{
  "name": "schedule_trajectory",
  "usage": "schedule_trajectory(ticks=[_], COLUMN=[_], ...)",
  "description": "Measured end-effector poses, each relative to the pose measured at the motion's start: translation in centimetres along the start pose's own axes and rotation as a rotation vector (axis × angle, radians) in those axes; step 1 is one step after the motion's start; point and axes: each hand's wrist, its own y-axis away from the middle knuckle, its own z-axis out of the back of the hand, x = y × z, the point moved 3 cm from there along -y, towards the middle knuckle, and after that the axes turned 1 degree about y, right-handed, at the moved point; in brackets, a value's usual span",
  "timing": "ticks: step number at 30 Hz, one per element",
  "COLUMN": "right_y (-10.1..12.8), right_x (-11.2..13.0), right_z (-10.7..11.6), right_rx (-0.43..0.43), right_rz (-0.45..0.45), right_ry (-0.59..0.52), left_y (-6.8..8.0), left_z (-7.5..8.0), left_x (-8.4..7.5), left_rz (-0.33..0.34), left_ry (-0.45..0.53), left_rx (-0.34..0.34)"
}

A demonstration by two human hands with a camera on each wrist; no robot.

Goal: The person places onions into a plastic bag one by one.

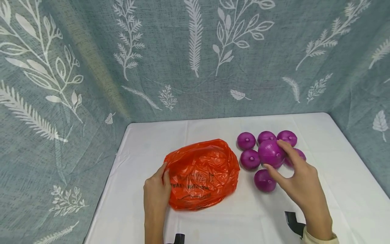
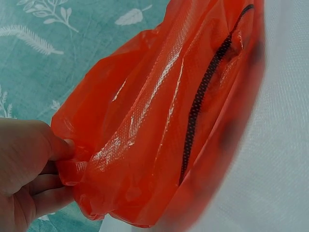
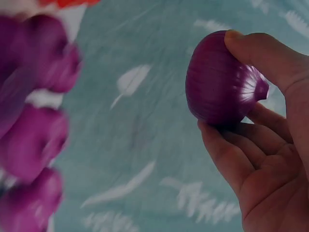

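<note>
An orange-red plastic bag point(image 1: 201, 176) with dark printing lies spread out on the white table. At its left edge my left hand point(image 1: 156, 191) pinches the rim; in the left wrist view the thumb and fingers point(image 2: 58, 150) grip the crumpled film. My right hand point(image 1: 301, 179) holds a red onion point(image 1: 270, 153) between thumb and fingers, raised over the others. The right wrist view shows this onion point(image 3: 217, 82) with its stubby neck towards the palm. Several more red onions point(image 1: 250, 159) lie grouped beneath and around it, right of the bag.
The white-covered table point(image 1: 146, 135) is bordered at the back and sides by a grey-green curtain point(image 1: 170, 40) with white leaf patterns. A loose onion point(image 1: 265, 180) lies nearest the front of the group. Black straps point(image 1: 295, 223) show at both wrists.
</note>
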Motion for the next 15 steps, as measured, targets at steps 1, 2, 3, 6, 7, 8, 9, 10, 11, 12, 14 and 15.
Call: schedule_trajectory(ticks=[1,2,3,6,7,8,9,10,11,12,14,15], right_y=[-0.6,-1.1,-1.6,-2.9,-3.1,-3.4,-3.6,-3.9,-4.1,-4.3,-4.6,-4.8], right_x=[0.7,1.3,2.0,3.8,4.3,4.8,5.3,5.8,6.2,6.7,7.5,7.9], right_z=[-0.3,-0.5,-0.8,-1.7,-2.0,-2.3,-2.6,-2.9,-3.2,-3.5,-4.0,-4.3], right_rx=[0.006,0.013,0.021,0.046,0.049,0.056,0.063,0.07,0.079,0.09,0.115,0.127], right_rz=[0.027,0.054,0.079,0.139,0.152,0.162,0.17,0.18,0.186,0.194,0.209,0.215], right_ry=[-0.018,-0.038,-0.055,-0.097,-0.101,-0.109,-0.113,-0.121,-0.132,-0.144,-0.168,-0.181], left_y=[0.0,0.0,-0.1,-0.1,-0.1,-0.1,-0.1,-0.1,-0.1,-0.2,-0.2,-0.2], left_z=[0.0,0.0,0.0,0.1,0.1,0.2,0.2,0.2,0.1,0.1,0.1,0.1], left_x=[0.0,0.0,-0.1,-0.1,0.0,0.0,-0.1,0.0,0.0,-0.1,-0.1,-0.1], left_rz=[-0.001,-0.001,-0.001,0.0,0.001,0.002,0.003,0.003,0.002,0.001,0.0,0.0], left_ry=[-0.003,-0.005,-0.005,-0.007,-0.009,-0.008,-0.008,-0.008,-0.008,-0.007,-0.004,-0.003], left_rx=[0.001,0.002,0.002,0.0,-0.001,-0.001,0.0,0.001,0.003,0.003,0.004,0.005])
